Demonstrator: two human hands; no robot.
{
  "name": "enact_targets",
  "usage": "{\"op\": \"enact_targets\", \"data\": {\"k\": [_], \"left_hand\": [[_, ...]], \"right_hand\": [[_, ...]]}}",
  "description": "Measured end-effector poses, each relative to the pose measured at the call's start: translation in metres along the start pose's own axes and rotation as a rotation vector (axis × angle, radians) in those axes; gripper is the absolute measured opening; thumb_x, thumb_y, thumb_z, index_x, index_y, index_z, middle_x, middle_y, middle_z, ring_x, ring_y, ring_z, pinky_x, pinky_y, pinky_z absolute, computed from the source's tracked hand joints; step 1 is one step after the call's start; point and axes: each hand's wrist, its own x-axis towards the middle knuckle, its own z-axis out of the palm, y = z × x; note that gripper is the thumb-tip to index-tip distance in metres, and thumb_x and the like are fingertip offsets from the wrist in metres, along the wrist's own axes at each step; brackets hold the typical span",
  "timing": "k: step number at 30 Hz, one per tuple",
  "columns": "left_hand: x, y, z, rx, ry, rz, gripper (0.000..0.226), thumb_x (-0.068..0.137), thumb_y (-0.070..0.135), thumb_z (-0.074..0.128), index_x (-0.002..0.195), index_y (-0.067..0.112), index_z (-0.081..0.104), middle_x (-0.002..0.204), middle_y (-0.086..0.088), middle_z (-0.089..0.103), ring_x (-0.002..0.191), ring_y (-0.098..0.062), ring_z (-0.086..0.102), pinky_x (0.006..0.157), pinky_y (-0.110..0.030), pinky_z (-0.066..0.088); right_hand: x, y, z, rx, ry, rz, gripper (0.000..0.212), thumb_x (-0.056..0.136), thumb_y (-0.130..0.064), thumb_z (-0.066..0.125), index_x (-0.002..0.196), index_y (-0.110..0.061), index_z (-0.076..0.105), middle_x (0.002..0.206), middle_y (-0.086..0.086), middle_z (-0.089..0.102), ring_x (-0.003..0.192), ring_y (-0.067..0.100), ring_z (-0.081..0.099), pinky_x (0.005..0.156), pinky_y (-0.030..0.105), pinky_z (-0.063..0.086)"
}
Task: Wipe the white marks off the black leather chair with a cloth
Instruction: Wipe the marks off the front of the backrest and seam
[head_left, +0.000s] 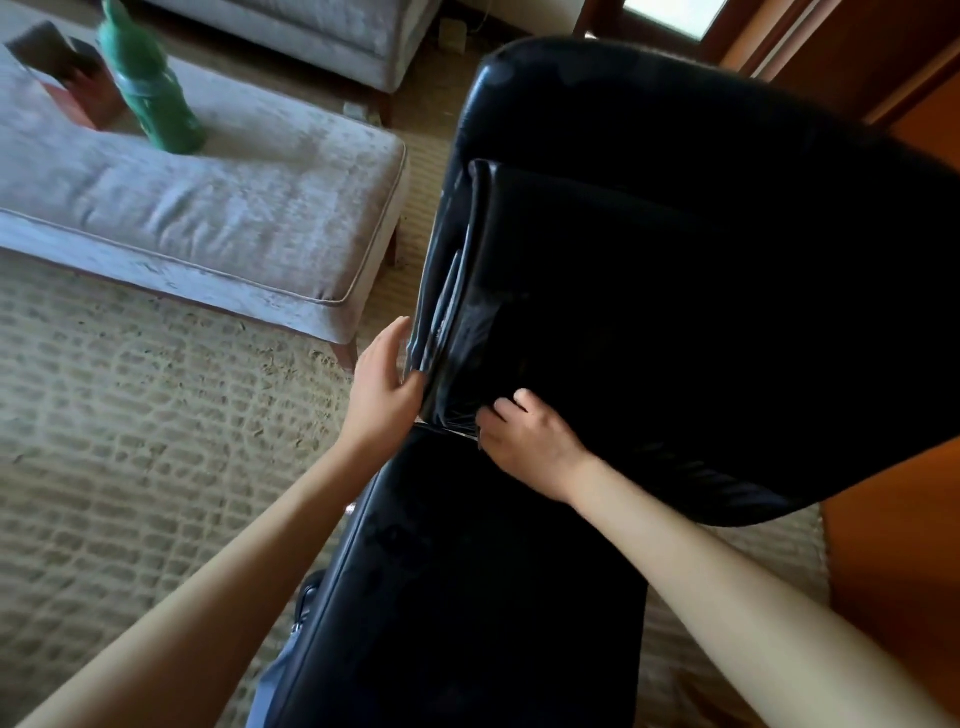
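Note:
The black leather chair (701, 249) fills the right half of the head view, seen from above. Pale streaks (448, 306) show on the left side of its seat cushion (571, 291). My left hand (387, 376) lies flat against the cushion's left side near the front corner, fingers apart and holding nothing. My right hand (522, 441) sits on the front corner of the cushion, fingers curled down over its lower edge. No cloth is visible in either hand. A thin pale strip (451, 429) shows under the corner; I cannot tell what it is.
A black leather footstool (467, 582) stands directly below the chair's front. A grey upholstered bench (234, 218) at the left carries a green bottle (150, 88) and a dark box (62, 67). A woven beige rug (130, 441) covers the floor; wooden floor (893, 545) lies at the right.

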Motion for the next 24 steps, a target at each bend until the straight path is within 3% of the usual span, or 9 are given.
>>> {"op": "enact_targets", "data": {"k": [2,4,8,10,12,17,20,22,24], "left_hand": [[0.000,0.001,-0.005,0.002,0.000,0.008,0.057,0.087,-0.004,0.048,0.141,0.013,0.040,0.132,-0.016,0.049,0.126,-0.024,0.043,0.105,-0.018,0.031],[0.001,0.001,-0.005,-0.007,-0.006,0.007,0.058,0.087,-0.007,0.046,0.141,0.012,0.040,0.134,-0.014,0.049,0.127,-0.022,0.042,0.098,-0.009,0.029],[0.001,-0.001,0.000,-0.050,-0.019,-0.037,0.059,0.086,-0.008,0.043,0.142,0.011,0.038,0.145,-0.003,0.042,0.134,-0.013,0.035,0.111,-0.021,0.024],[-0.002,-0.005,-0.002,-0.057,-0.025,-0.050,0.060,0.085,-0.009,0.042,0.142,0.010,0.038,0.145,-0.002,0.042,0.132,-0.007,0.035,0.106,-0.014,0.023],[-0.003,-0.008,-0.007,-0.050,-0.035,-0.060,0.059,0.086,-0.008,0.042,0.142,0.011,0.038,0.144,-0.001,0.042,0.127,-0.002,0.033,0.101,-0.008,0.020],[-0.001,-0.012,-0.019,-0.051,-0.035,-0.103,0.057,0.088,-0.002,0.042,0.143,0.013,0.038,0.146,0.000,0.042,0.132,-0.007,0.036,0.108,-0.020,0.027],[0.001,-0.010,-0.019,-0.052,-0.037,-0.099,0.055,0.089,-0.001,0.044,0.142,0.013,0.040,0.144,0.000,0.044,0.128,-0.008,0.040,0.104,-0.018,0.028],[0.002,-0.010,-0.016,-0.069,-0.037,-0.116,0.054,0.089,-0.001,0.044,0.140,0.014,0.042,0.141,-0.001,0.046,0.127,-0.016,0.045,0.107,-0.025,0.033],[0.001,-0.011,-0.014,-0.074,-0.038,-0.122,0.053,0.088,-0.001,0.044,0.139,0.014,0.044,0.139,-0.001,0.048,0.128,-0.015,0.044,0.108,-0.028,0.033]], "right_hand": [[0.010,0.012,-0.010,0.019,0.040,0.064,0.029,0.086,-0.006,0.046,0.066,-0.017,0.064,0.073,0.002,0.059,0.062,0.022,0.053,0.067,0.035,0.033],[0.033,0.033,-0.033,-0.001,0.198,0.233,0.036,0.097,-0.009,0.040,0.074,-0.017,0.066,0.079,0.002,0.063,0.066,0.023,0.055,0.069,0.035,0.033],[0.074,0.063,-0.060,0.002,0.416,0.444,0.020,0.091,-0.017,0.053,0.086,-0.016,0.072,0.089,0.001,0.067,0.073,0.021,0.055,0.071,0.034,0.030],[0.075,0.056,-0.050,0.020,0.401,0.479,0.017,0.092,-0.018,0.056,0.088,-0.017,0.072,0.093,0.001,0.068,0.076,0.021,0.050,0.071,0.034,0.031],[0.064,0.028,-0.031,0.023,0.304,0.406,0.018,0.094,-0.017,0.055,0.083,-0.016,0.069,0.093,0.002,0.067,0.075,0.022,0.049,0.069,0.035,0.032],[0.048,-0.003,-0.013,0.001,0.063,0.122,0.021,0.084,-0.007,0.055,0.067,-0.017,0.062,0.073,0.001,0.057,0.064,0.022,0.051,0.066,0.035,0.033],[0.072,0.030,-0.037,-0.020,0.179,0.247,0.025,0.095,-0.016,0.050,0.077,-0.018,0.066,0.081,-0.001,0.063,0.070,0.022,0.053,0.070,0.035,0.032],[0.095,0.056,-0.058,-0.055,0.301,0.343,0.032,0.100,-0.020,0.043,0.082,-0.019,0.069,0.087,-0.001,0.066,0.073,0.022,0.054,0.072,0.034,0.030],[0.111,0.073,-0.070,-0.101,0.345,0.390,0.020,0.093,-0.017,0.053,0.081,-0.018,0.070,0.085,0.000,0.066,0.073,0.023,0.056,0.072,0.034,0.028]]}}
